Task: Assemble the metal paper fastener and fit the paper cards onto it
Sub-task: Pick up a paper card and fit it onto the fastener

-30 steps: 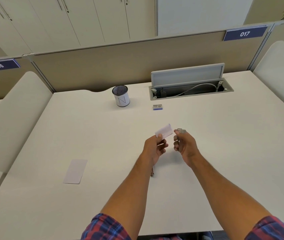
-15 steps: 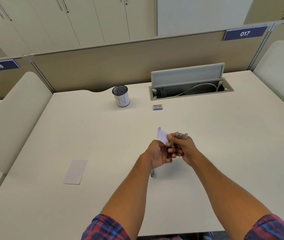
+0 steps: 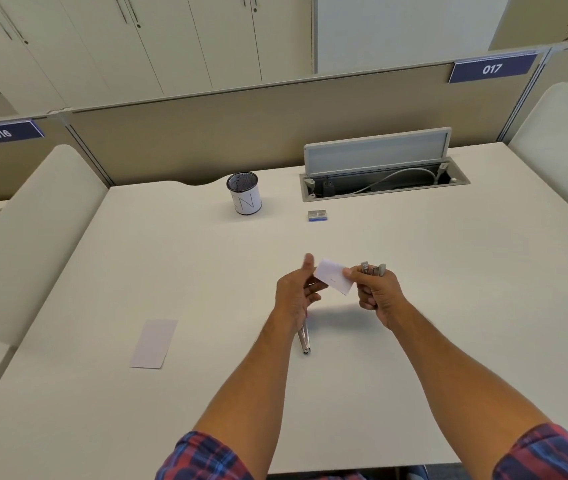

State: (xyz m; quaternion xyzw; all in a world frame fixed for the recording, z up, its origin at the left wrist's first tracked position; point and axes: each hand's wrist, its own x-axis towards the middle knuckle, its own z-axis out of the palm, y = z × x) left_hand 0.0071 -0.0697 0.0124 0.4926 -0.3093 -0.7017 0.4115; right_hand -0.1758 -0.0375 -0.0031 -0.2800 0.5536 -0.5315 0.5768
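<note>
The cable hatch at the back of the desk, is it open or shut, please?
Open: the cable hatch has its lid tilted up, and a grey cable lies in the exposed trough.

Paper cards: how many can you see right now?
2. One paper card is held up between the left hand and the right hand; the other card lies flat on the desk to the left. More may be hidden behind the hands.
</note>
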